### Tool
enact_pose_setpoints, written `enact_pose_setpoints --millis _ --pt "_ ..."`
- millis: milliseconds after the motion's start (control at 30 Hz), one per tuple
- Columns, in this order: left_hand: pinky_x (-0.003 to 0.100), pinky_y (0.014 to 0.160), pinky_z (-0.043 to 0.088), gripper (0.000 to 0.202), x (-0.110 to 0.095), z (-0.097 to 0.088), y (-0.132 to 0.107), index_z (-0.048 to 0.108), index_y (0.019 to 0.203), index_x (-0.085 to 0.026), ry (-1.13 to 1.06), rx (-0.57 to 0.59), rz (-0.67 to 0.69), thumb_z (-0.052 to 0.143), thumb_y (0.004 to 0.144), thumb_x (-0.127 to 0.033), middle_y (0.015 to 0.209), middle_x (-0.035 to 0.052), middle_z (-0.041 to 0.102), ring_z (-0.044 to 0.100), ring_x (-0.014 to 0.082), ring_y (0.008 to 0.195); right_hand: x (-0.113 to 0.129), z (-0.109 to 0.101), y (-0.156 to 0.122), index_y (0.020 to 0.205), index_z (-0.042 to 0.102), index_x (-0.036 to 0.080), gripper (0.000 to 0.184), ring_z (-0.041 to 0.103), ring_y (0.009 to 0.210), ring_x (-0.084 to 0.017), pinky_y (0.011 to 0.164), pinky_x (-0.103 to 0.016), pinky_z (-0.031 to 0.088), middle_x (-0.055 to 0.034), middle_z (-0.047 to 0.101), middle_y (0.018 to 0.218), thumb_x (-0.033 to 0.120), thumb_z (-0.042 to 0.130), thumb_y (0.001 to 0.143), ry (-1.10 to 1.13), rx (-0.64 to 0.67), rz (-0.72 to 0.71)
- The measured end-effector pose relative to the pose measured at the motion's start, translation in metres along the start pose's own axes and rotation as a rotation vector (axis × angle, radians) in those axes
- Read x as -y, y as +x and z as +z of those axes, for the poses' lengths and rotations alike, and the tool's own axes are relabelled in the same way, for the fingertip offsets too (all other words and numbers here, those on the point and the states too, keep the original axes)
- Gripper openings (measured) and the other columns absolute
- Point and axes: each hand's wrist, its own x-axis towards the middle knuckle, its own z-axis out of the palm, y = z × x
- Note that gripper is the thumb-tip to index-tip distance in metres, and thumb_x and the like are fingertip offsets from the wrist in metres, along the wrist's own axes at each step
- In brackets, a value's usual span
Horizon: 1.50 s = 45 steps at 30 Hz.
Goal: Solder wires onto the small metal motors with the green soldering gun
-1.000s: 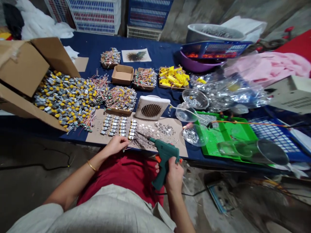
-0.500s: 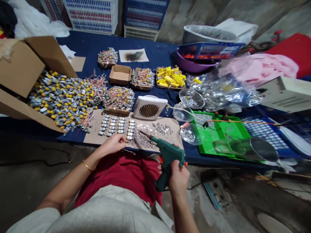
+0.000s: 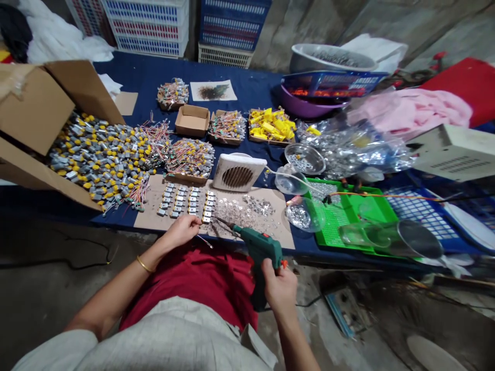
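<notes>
My right hand (image 3: 280, 286) is wrapped round the grip of a green soldering gun (image 3: 258, 250), whose thin tip points left at the near edge of a cardboard sheet (image 3: 240, 203). My left hand (image 3: 181, 230) rests at that edge with fingers pinched on a thin wire (image 3: 203, 240). Just beyond it lie several rows of small metal motors (image 3: 186, 201). Loose shiny metal bits (image 3: 251, 210) are scattered on the cardboard to the right.
A white vent-like fan (image 3: 238, 172) stands behind the cardboard. A torn box (image 3: 36, 113) spills grey and yellow motors (image 3: 100, 157) at left. Small boxes of wired parts (image 3: 189, 154), yellow pieces (image 3: 270, 123), clear bowls (image 3: 305, 214), a green tray (image 3: 348, 214) and crates (image 3: 150, 26) surround them.
The soldering gun and my right hand have shifted slightly left and nearer to me, its tip now closer to my left hand. My left hand stays at the cardboard's edge.
</notes>
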Motion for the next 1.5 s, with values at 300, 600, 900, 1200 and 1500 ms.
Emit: enact_pose_setpoints --millis 300,600,900,1200,1500 --pt "0.023 0.062 0.039 0.02 0.006 0.006 0.003 0.07 0.076 -0.016 -0.03 -0.098 -0.046 0.055 0.079 -0.028 0.07 0.0027 0.067 0.058 0.0148 0.067 0.017 0.012 0.004 0.041 0.047 0.022 0.055 0.041 0.04 -0.013 0.047 -0.026 0.039 -0.0004 0.045 0.039 0.06 0.049 0.081 -0.117 0.085 -0.24" --pt "0.022 0.06 0.037 0.022 0.009 0.009 0.002 0.07 0.072 -0.016 -0.004 -0.136 -0.08 0.053 0.08 -0.028 0.065 0.0016 0.065 0.056 0.0137 0.061 0.021 0.018 0.0 0.047 0.042 0.023 0.045 0.041 0.04 -0.013 0.047 -0.026 0.038 0.0013 0.046 0.042 0.05 0.049 0.084 -0.135 0.115 -0.297" --pt "0.023 0.06 0.037 0.024 0.007 0.009 0.002 0.07 0.072 -0.017 0.06 -0.119 -0.118 0.051 0.081 -0.029 0.068 0.0024 0.067 0.057 0.0142 0.064 0.012 0.026 -0.014 0.047 0.04 0.024 0.046 0.041 0.043 -0.013 0.048 -0.025 0.038 0.0023 0.041 0.042 0.049 0.049 0.085 -0.143 0.072 -0.239" --pt "0.023 0.06 0.035 0.028 0.004 0.008 0.001 0.069 0.07 -0.016 0.114 -0.109 -0.132 0.048 0.084 -0.029 0.066 0.0021 0.065 0.055 0.0131 0.064 0.007 0.027 -0.016 0.05 0.049 0.021 0.049 0.044 0.044 -0.013 0.048 -0.023 0.039 0.0012 0.044 0.043 0.053 0.048 0.087 -0.163 0.052 -0.258" --pt "0.023 0.063 0.036 0.025 0.001 0.008 0.001 0.071 0.077 -0.018 0.182 -0.102 -0.16 0.05 0.084 -0.029 0.074 0.0027 0.07 0.059 0.0141 0.069 0.006 0.03 -0.014 0.058 0.061 0.017 0.046 0.047 0.046 -0.014 0.048 -0.023 0.04 0.0006 0.046 0.043 0.048 0.049 0.09 -0.149 0.062 -0.333"
